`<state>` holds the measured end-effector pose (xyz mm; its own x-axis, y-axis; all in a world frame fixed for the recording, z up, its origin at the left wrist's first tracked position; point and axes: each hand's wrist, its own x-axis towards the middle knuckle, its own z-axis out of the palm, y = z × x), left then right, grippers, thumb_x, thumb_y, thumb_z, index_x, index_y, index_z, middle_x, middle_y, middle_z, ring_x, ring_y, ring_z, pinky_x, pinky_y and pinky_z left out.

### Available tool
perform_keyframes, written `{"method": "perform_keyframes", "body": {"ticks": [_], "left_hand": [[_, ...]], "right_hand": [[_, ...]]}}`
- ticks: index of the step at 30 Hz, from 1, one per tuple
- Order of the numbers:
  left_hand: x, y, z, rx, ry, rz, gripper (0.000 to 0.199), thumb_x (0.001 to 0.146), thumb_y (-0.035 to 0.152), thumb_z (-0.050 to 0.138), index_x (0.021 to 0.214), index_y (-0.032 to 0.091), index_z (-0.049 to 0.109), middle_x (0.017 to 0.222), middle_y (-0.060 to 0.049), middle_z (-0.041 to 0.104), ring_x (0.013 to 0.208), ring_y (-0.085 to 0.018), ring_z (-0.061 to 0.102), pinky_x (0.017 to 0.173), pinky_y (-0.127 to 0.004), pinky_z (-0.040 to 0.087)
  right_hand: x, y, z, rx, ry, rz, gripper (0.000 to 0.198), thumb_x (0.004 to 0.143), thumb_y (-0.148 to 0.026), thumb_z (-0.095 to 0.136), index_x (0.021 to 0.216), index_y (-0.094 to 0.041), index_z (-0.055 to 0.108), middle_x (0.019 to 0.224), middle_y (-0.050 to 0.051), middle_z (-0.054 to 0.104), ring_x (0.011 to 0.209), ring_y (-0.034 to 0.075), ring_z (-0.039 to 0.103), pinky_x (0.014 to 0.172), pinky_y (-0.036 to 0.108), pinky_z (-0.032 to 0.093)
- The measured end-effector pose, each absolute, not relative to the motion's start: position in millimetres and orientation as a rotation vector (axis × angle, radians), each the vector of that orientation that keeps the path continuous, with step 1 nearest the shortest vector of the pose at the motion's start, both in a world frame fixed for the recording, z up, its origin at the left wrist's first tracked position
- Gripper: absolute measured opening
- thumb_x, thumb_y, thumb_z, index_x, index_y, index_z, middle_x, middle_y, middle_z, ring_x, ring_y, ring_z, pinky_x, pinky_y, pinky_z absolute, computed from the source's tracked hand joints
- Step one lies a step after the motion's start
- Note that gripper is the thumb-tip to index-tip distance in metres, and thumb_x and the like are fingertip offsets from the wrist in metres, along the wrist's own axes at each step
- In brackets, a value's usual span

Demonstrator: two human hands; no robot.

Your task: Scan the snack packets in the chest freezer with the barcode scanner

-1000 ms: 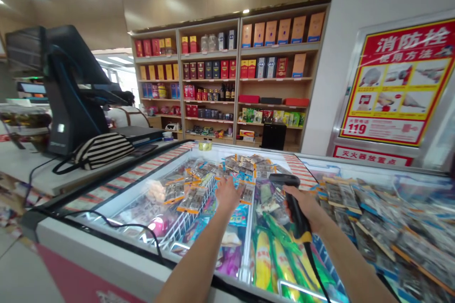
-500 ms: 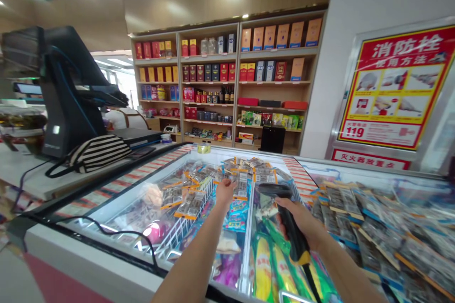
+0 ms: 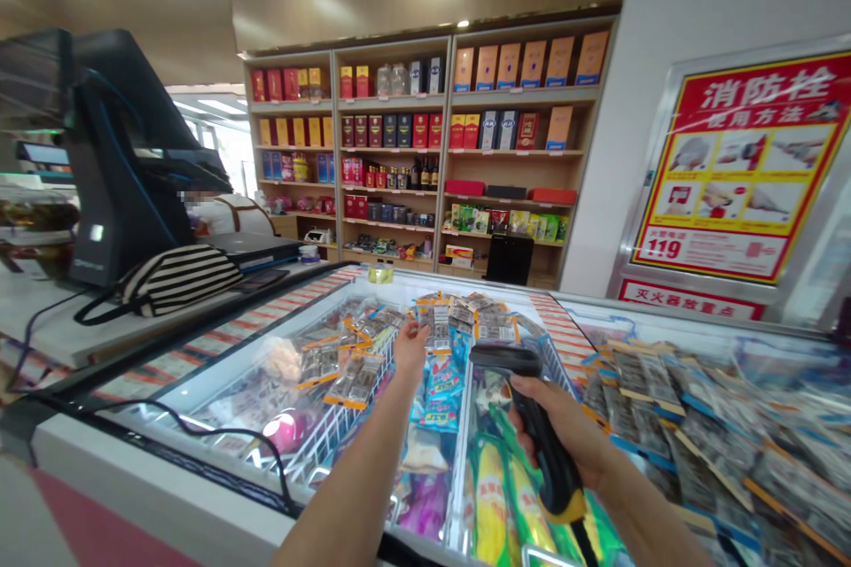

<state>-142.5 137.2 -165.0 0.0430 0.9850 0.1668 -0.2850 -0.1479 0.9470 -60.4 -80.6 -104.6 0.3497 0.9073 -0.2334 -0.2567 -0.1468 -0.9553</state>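
Note:
My right hand (image 3: 565,425) is wrapped round the grip of a black-and-yellow barcode scanner (image 3: 542,434), its head turned left above the freezer. My left hand (image 3: 410,350) is closed, fingers pinched at the edge of an orange-edged snack packet (image 3: 437,330). More packets of the same look (image 3: 488,319) lie heaped just behind it on the glass. Blue ice-cream wrappers (image 3: 442,385) show below my left hand. Under the scanner lie bagged corn cobs (image 3: 493,496) in green and yellow wrapping.
At right is a large spread of similar packets (image 3: 718,443). A black cable (image 3: 219,434) loops over the freezer's front rim (image 3: 166,487). On the left counter stand a point-of-sale terminal (image 3: 126,159) and a striped pouch (image 3: 179,279). Shelves of boxes (image 3: 392,133) line the back; a person (image 3: 230,214) is partly visible behind the terminal.
My left hand has moved slightly left and up, the packet at its fingers shifting with it. The scanner in my right hand has tilted a little and stays over the freezer.

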Motion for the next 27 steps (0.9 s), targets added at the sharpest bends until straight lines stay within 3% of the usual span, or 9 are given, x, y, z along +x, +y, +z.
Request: {"method": "perform_keyframes", "body": {"ticks": [12, 27], "left_hand": [[-142, 139, -163, 1.108, 0.898, 1.384, 0.02, 0.058, 0.025, 0.058, 0.075, 0.016, 0.052, 0.056, 0.003, 0.054, 0.052, -0.01, 0.051, 0.053, -0.021, 0.037], [-72, 71, -135, 1.205, 0.812, 1.111, 0.02, 0.066, 0.015, 0.054, 0.086, 0.015, 0.053, 0.065, -0.001, 0.059, 0.058, -0.012, 0.056, 0.055, -0.022, 0.042]], "right_hand": [[-61, -81, -104, -1.306, -0.622, 1.202, 0.02, 0.075, -0.037, 0.048, 0.07, -0.017, 0.049, 0.044, -0.004, 0.052, 0.03, 0.008, 0.045, 0.027, 0.019, 0.039], [24, -143, -78, -1.298, -0.464, 0.754, 0.016, 0.073, -0.032, 0.052, 0.07, -0.017, 0.05, 0.043, -0.004, 0.051, 0.031, 0.009, 0.046, 0.028, 0.02, 0.038]]}}
